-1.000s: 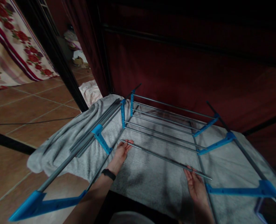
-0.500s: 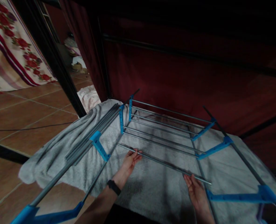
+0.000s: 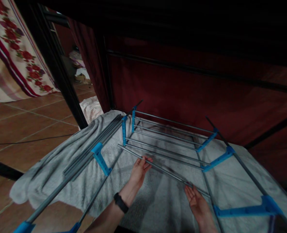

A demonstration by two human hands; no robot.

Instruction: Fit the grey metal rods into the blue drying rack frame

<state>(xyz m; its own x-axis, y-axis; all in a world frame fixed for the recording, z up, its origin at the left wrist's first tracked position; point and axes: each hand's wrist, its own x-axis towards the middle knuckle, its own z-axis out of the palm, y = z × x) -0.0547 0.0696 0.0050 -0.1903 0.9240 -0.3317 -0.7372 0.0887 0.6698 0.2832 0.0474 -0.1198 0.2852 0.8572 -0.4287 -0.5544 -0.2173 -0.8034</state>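
A loose grey metal rod runs slantwise across a rack of grey rods and blue plastic brackets lying on a grey blanket. My left hand, with a black watch on its wrist, pinches the rod a little in from its left end. My right hand lies palm up, fingers spread, with its fingertips under the rod near its right end. Several fixed rods lie just beyond the loose one.
A bundle of spare rods lies on the blanket at the left. Dark red fabric walls close the back. Terracotta floor tiles and a floral cloth lie to the left, with a black frame post between.
The rod has shifted leftwards and away from me. My left hand slid along it towards the middle. My right hand has opened palm up. The view tilted upward.
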